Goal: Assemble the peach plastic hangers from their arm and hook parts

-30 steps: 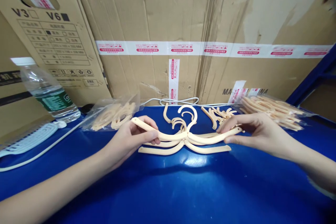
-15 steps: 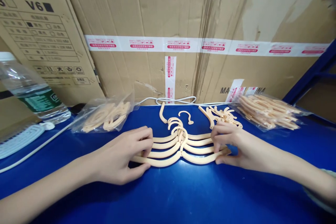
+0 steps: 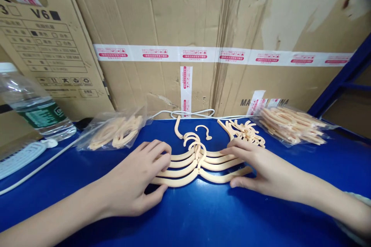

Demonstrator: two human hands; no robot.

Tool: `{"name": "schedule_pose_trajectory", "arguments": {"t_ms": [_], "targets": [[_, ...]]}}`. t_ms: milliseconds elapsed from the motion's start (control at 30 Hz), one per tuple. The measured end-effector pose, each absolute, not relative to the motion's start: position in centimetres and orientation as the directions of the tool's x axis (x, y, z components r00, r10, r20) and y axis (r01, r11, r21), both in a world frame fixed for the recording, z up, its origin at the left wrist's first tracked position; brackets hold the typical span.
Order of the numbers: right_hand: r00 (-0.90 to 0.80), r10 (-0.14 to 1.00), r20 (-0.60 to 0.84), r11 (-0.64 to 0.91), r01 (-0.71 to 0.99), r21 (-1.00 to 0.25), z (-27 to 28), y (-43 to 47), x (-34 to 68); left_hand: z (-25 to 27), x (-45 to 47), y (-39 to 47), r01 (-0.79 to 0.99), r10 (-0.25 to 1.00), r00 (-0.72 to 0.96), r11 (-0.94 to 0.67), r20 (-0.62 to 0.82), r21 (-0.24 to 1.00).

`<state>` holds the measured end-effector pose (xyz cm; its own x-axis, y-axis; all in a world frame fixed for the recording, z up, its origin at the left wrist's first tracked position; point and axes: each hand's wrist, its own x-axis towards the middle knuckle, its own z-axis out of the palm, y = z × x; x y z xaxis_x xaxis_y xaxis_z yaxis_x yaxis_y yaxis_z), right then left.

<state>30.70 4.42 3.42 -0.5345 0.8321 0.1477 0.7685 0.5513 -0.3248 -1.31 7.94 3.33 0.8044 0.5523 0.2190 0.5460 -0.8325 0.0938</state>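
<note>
Several cream-coloured clothes hangers [image 3: 181, 181] lie in a close row on the blue tabletop, their hooks bunched and overlapping in the middle. My left hand [image 3: 142, 177] is curled over their left arms, thumb at the front hanger and fingers bent behind. Across the right arms reaches my right hand [image 3: 249, 164], its fingers stretched toward the back hangers and its thumb apart, by the front one. Both hands hide the outer ends of the hangers. Just behind the row are a loose hook [image 3: 208, 131] and a short curved piece [image 3: 178, 127].
Behind my right hand is a pile of loose hooks [image 3: 246, 129]. Plastic bags of cream parts lie at the left [image 3: 116, 129] and right [image 3: 290, 123]. A water bottle [image 3: 40, 112], light-blue brush [image 3: 23, 158] and white cable [image 3: 43, 168] are leftward. Cardboard [image 3: 145, 85] stands at the back.
My right fingers have straightened and spread, and the right hand has shifted slightly left across the hangers. My left hand stays at the left arms. The whole view has shifted slightly.
</note>
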Motion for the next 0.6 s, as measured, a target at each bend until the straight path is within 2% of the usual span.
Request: {"name": "schedule_pose_trajectory", "arguments": {"t_ms": [167,300,600], "targets": [[-0.562,0.814,0.146,0.580,0.788,-0.206,2.8,3.9,29.9,2.6,-1.5,7.9,0.569,0.575,0.784,-0.816,0.236,0.098],[-0.553,0.824,0.122,0.567,0.799,-0.202,2.9,4.1,30.1,1.9,-1.3,8.1,0.559,0.585,0.763,-0.811,0.274,0.174],[-0.505,0.838,0.207,0.539,0.825,-0.171,2.7,5.1,30.5,0.8,-1.2,8.5,0.534,0.607,0.728,-0.793,0.319,0.291]]}}
